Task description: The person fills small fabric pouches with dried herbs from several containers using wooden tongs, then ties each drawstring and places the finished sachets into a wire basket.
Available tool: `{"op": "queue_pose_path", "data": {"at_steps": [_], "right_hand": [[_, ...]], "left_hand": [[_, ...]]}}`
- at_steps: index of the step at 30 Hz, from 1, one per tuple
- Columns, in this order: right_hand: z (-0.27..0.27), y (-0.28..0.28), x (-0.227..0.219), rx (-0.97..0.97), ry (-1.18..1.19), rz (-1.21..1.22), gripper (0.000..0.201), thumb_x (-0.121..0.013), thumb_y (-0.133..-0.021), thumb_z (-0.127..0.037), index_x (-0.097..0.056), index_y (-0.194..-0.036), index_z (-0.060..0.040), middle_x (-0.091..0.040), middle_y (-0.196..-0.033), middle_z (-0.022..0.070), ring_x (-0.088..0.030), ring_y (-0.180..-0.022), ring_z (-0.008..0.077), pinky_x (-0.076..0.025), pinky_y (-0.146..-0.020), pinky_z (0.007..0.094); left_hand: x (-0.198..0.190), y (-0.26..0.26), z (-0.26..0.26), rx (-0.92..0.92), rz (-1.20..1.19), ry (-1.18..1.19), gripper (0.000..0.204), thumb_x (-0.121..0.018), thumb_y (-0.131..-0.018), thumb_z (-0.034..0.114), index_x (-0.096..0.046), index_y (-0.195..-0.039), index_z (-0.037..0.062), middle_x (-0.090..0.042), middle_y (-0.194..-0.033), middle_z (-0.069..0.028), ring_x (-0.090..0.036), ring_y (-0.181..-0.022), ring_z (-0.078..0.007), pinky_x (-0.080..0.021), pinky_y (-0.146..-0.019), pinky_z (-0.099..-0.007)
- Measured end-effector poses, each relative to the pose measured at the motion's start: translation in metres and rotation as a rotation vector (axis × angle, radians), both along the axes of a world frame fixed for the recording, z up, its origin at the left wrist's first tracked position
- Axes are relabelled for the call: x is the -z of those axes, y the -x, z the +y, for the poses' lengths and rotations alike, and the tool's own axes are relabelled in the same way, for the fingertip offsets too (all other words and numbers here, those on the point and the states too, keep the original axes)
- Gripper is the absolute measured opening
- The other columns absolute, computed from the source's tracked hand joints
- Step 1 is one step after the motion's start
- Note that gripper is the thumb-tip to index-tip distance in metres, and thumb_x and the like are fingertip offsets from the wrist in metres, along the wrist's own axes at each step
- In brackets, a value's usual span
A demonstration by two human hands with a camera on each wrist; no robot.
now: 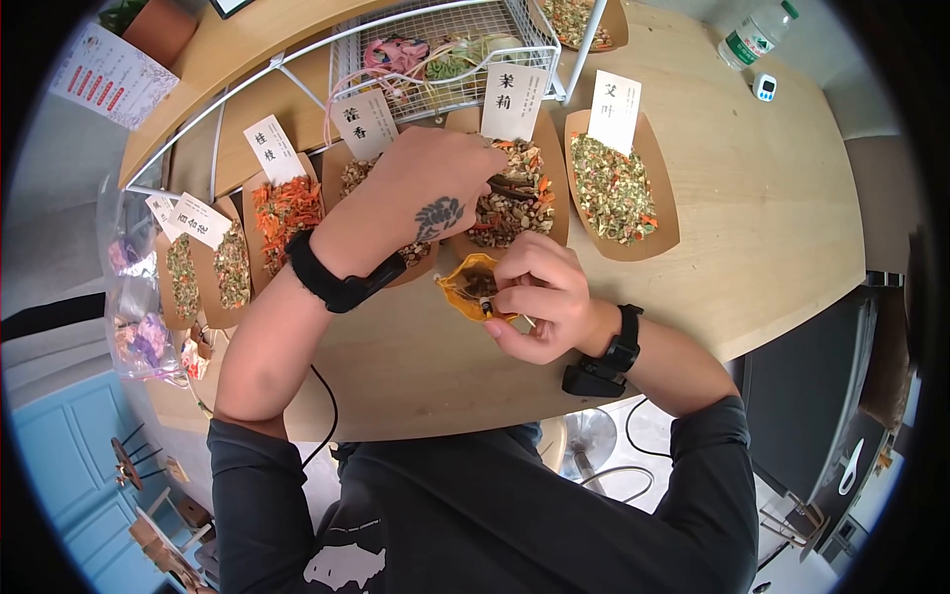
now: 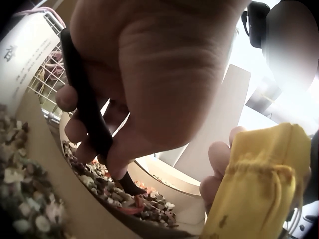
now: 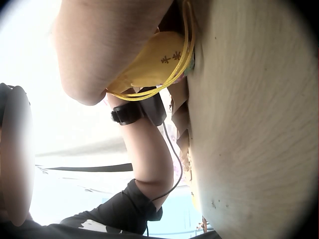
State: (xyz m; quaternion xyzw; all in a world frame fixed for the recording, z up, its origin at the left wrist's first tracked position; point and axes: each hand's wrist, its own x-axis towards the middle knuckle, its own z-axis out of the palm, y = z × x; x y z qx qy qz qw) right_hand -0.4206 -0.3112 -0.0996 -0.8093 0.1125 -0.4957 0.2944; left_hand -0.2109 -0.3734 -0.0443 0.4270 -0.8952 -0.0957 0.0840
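My left hand (image 1: 430,188) reaches over a brown paper tray (image 1: 562,188) of mixed dried herbs (image 1: 510,228). Its fingers hold a dark, slim-handled utensil (image 2: 87,99) whose lower end touches the herbs; the shape of that end is partly hidden. Just in front of the tray, my right hand (image 1: 546,297) grips a yellow drawstring pouch (image 1: 457,287) by its side. The pouch's mouth gapes upward, showing brown bits inside. A yellow cord (image 3: 172,82) hangs from it in the right wrist view, and small printed characters mark its cloth.
More herb trays with white label cards line the table, including a green-yellow one (image 1: 614,188) at right and an orange one (image 1: 287,223) at left. Behind stands a white wire basket (image 1: 445,74) of small pouches. A water bottle (image 1: 757,38) and small timer (image 1: 764,87) sit far right.
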Motion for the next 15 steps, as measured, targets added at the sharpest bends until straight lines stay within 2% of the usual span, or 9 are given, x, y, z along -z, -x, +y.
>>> {"op": "queue_pose_path", "data": {"at_steps": [4, 7, 10, 15], "right_hand": [[-0.001, 0.0, -0.001, 0.002, -0.003, -0.003, 0.019, -0.083, -0.072, -0.01, -0.065, -0.076, -0.007, -0.057, -0.091, 0.0057, -0.053, -0.068, 0.0224, -0.041, -0.054, 0.0335], [-0.001, 0.001, -0.001, 0.007, -0.007, 0.001, 0.019, -0.083, -0.072, -0.01, -0.065, -0.075, -0.0071, -0.057, -0.091, 0.0057, -0.053, -0.068, 0.0221, -0.041, -0.054, 0.0331], [-0.001, 0.001, -0.001, 0.027, -0.025, -0.011, 0.018, -0.082, -0.072, -0.01, -0.064, -0.075, -0.0072, -0.057, -0.091, 0.0058, -0.053, -0.068, 0.0218, -0.041, -0.055, 0.0332], [-0.002, 0.002, -0.001, 0.051, -0.022, -0.003, 0.018, -0.082, -0.071, -0.01, -0.064, -0.074, -0.0072, -0.057, -0.091, 0.0065, -0.054, -0.068, 0.0219, -0.042, -0.057, 0.0338]], "left_hand": [[0.002, -0.006, 0.002, 0.028, 0.131, 0.054, 0.012, -0.073, -0.089, 0.011, -0.062, -0.091, 0.0062, -0.065, -0.084, -0.0122, -0.066, -0.082, -0.0388, -0.052, -0.069, -0.0491], [-0.008, -0.014, 0.005, 0.021, 0.121, 0.036, 0.013, -0.073, -0.089, 0.01, -0.062, -0.095, 0.0047, -0.063, -0.083, -0.0142, -0.065, -0.081, -0.0398, -0.049, -0.067, -0.0487], [-0.018, -0.026, 0.014, -0.013, 0.244, 0.068, 0.017, -0.076, -0.088, 0.011, -0.065, -0.098, 0.0041, -0.063, -0.082, -0.0152, -0.063, -0.078, -0.04, -0.048, -0.067, -0.0468], [-0.065, -0.036, 0.044, -0.06, 0.328, -0.071, 0.018, -0.08, -0.086, 0.011, -0.07, -0.099, 0.0046, -0.065, -0.081, -0.0122, -0.062, -0.072, -0.0333, -0.047, -0.064, -0.0411]]}}
